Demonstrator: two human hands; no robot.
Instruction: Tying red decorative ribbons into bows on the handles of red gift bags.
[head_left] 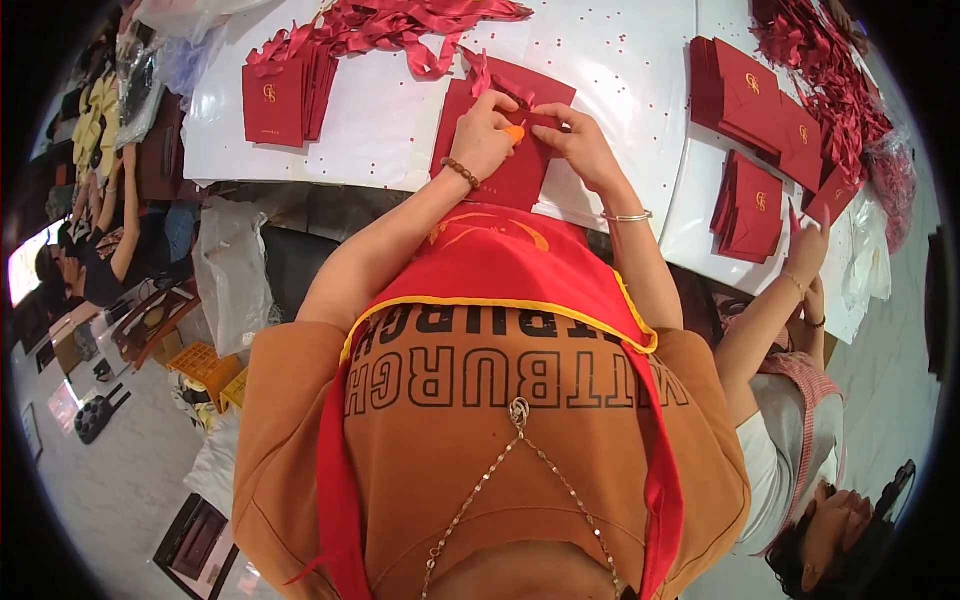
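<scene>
Red paper bag [512, 178] lay on the white table [380, 150] before you, its upper part under both your hands as you worked at a red strip [540, 116]. Doing this well probably depended on a light touch: steady fingertips near the strip, no twist in it, and no hard press that might have creased the panel beneath. The bag's place at the table's near edge, just above your red apron [500, 235], likely called for care that it not slide toward your lap. Your right hand [580, 147] pinched the strip between thumb and forefinger (ribbon or the bag's own rim, one could not tell). Your left hand [485, 135] curled close beside it, an orange piece [515, 133] at its fingers; whether those fingers had closed on anything, the view did not make clear. The bag's broad panel spread below and between the two hands, toward your body, while loose red ribbons [430, 30] lay beyond and a batch of similar bags [275, 105] sat off to the left.
</scene>
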